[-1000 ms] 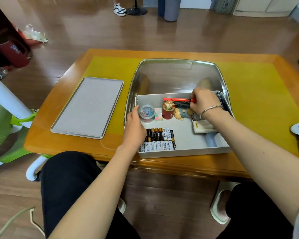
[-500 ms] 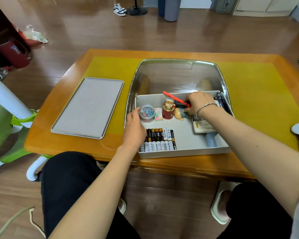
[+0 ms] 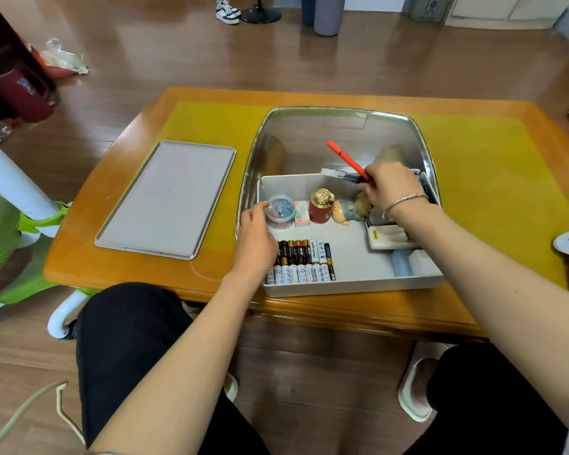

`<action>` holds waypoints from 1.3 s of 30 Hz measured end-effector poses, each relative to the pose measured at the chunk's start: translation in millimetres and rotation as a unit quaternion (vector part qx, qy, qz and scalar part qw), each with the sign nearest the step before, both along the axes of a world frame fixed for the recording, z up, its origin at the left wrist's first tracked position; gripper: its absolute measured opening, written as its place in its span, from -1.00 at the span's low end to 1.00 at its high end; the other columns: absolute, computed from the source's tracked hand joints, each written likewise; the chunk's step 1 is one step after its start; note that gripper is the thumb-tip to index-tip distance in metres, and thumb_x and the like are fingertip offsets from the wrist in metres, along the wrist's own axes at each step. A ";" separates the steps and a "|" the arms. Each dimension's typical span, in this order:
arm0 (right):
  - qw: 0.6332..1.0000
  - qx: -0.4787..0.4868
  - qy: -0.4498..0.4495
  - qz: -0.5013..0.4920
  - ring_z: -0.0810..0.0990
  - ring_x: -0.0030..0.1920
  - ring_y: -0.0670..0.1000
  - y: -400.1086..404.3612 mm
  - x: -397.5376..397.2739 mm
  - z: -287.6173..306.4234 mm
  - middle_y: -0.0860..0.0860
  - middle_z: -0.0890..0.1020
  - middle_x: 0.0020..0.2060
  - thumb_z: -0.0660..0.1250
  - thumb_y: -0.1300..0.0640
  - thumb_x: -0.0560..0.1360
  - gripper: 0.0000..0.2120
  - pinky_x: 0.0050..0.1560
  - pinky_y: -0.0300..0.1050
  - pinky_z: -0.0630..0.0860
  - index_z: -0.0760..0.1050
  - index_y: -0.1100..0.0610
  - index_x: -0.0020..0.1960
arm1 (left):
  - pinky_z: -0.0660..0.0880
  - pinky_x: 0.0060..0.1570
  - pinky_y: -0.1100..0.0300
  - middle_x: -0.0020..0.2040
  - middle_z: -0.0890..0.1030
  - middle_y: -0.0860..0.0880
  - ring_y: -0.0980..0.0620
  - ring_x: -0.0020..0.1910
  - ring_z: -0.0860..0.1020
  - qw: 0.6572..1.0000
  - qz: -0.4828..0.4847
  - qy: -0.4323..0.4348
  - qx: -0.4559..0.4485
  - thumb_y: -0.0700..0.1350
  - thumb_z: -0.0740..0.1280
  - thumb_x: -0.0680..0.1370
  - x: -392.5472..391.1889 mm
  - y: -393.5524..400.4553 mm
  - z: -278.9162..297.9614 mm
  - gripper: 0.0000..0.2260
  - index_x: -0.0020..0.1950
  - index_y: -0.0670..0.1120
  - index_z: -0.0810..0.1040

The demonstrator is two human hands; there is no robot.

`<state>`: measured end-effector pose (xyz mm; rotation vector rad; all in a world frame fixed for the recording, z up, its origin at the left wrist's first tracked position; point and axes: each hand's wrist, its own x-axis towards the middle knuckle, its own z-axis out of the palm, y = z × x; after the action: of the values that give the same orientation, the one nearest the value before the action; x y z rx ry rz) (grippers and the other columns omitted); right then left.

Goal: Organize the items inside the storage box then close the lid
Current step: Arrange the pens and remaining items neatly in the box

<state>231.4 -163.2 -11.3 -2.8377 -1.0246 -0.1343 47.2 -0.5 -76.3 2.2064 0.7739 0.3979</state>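
The sorting looked well underway yet unfinished: batteries point(image 3: 301, 261) lined the storage box's point(image 3: 352, 285) near wall, the right hand point(image 3: 390, 188) pinched a red pen point(image 3: 348, 159), the left hand's point(image 3: 255, 239) fingers touched the clip jar point(image 3: 280, 211), and the lid point(image 3: 166, 198) lay unused toward the surface's left edge.

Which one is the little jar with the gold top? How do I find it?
Look in the white storage box on the table. Along its far wall stands a row of small things; the red jar is between a pale eraser and a lying bear figurine, the only one gold-capped.
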 end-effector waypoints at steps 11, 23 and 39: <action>0.950 -0.044 0.280 0.131 0.57 -0.16 -0.02 -6.5 -63.8 -0.9 0.05 0.67 -0.20 0.50 0.08 0.37 -0.74 -0.16 -0.25 0.40 0.62 0.17 0.01 | 0.31 0.00 0.47 0.40 0.34 -0.07 0.01 0.32 0.40 1.000 0.015 -0.022 -0.009 -0.35 0.22 0.56 -0.1 0.0 0.7 -0.55 0.41 -0.04 0.32; 0.934 -0.102 0.293 0.176 0.55 -0.25 -0.06 6.3 -80.3 -27.1 -0.07 0.60 -0.29 0.49 0.15 0.37 -0.83 -0.12 -0.20 0.51 0.63 0.08 -0.04 | 0.28 -0.27 0.65 0.38 0.37 -0.05 0.11 0.30 0.37 0.999 0.026 -0.030 -0.003 -0.27 0.13 0.63 -0.9 1.0 -2.3 -0.67 0.37 -0.03 0.36; 0.928 0.033 0.337 0.157 0.50 -0.35 -0.16 4.0 -72.7 -20.3 -0.02 0.63 -0.31 0.43 0.17 0.42 -0.95 -0.28 -0.36 0.42 0.60 0.03 -0.17 | 0.33 0.28 0.18 0.37 0.36 -0.04 0.01 0.37 0.27 0.996 0.028 -0.053 0.070 -0.17 0.19 0.62 -4.7 -3.7 6.9 -0.72 0.33 -0.03 0.42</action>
<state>158.7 -159.2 -31.6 -2.3090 -1.2235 0.7616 42.6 -4.2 -69.4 2.2756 0.7722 0.6080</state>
